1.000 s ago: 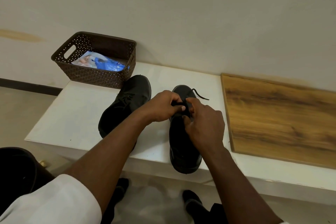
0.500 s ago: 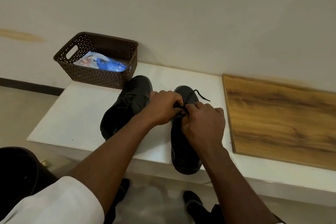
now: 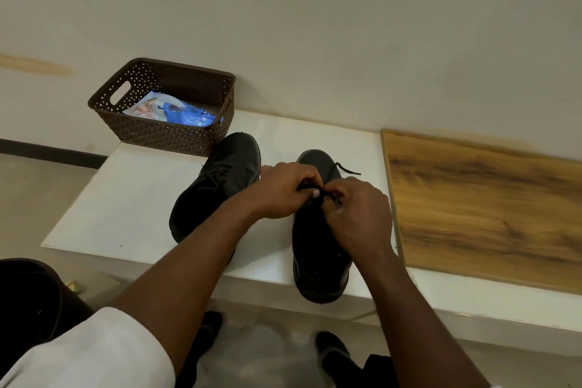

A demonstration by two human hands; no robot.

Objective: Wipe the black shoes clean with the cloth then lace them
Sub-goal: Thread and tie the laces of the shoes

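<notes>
Two black shoes stand on a white bench (image 3: 132,198). The right shoe (image 3: 318,255) points toward the wall, its heel hanging over the bench's front edge. Over its lacing area, my left hand (image 3: 283,190) and my right hand (image 3: 359,214) meet, each pinching the black lace (image 3: 318,194) between fingertips. One loose lace end (image 3: 348,168) trails off to the right near the toe. The left shoe (image 3: 217,179) lies angled beside it, laces in place, partly hidden by my left forearm. No cloth is visible.
A brown perforated basket (image 3: 176,135) with a blue and white plastic packet (image 3: 176,112) stands at the bench's back left against the wall. A wooden panel (image 3: 485,208) covers the bench's right part. My feet (image 3: 330,353) are on the floor below.
Both hands have shifted slightly lower on the right shoe and drawn tighter together around the lace. The shoes have stayed in place.
</notes>
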